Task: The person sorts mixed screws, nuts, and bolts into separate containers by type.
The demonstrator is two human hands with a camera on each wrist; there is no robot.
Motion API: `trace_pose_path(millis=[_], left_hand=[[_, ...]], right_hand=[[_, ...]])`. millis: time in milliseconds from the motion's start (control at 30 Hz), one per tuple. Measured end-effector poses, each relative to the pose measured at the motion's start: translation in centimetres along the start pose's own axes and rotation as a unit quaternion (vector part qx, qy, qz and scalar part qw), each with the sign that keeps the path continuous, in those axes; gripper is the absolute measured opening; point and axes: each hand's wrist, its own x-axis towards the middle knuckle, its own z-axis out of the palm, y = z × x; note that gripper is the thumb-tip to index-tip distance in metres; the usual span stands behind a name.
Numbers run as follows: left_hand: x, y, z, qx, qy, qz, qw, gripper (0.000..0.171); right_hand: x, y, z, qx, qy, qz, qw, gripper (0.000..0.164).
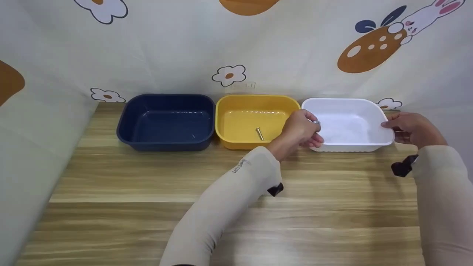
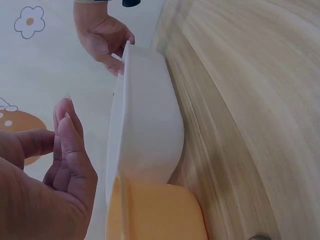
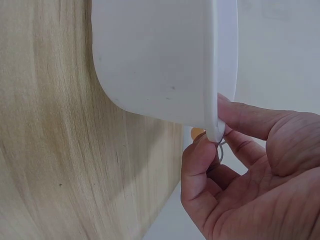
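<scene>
My left hand (image 1: 301,129) is over the near left corner of the white bin (image 1: 347,147), its thumb and fingertips pinching a small silvery metal piece (image 1: 316,122). Most of that piece is hidden by the fingers, so I cannot tell its kind. In the left wrist view the left hand (image 2: 65,175) is beside the rims of the white and yellow bins. My right hand (image 1: 417,127) grips the white bin's right rim; in the right wrist view, the thumb lies inside and the fingers curl under the lip. A metal bolt (image 1: 259,133) lies in the yellow bin (image 1: 236,145).
A dark blue bin (image 1: 166,146) stands left of the yellow one, with a tiny thin bit (image 1: 193,136) on its floor. The three bins form a row at the back of the wooden table (image 1: 147,221), against a patterned cloth (image 1: 166,48).
</scene>
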Motion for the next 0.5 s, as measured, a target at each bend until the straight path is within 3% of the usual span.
trace_pose_path(millis=[233,500], left_hand=[[1.0,0.4,1.1,0.011,0.022,-0.020,0.9995,0.016],[1.3,0.5,1.4,0.027,0.032,-0.019,0.9990,0.017]], right_hand=[[-0.1,0.1,-0.1,-0.002,-0.003,-0.005,1.000,0.009],[0.0,-0.2,0.0,-0.014,0.004,0.006,1.000,0.027]])
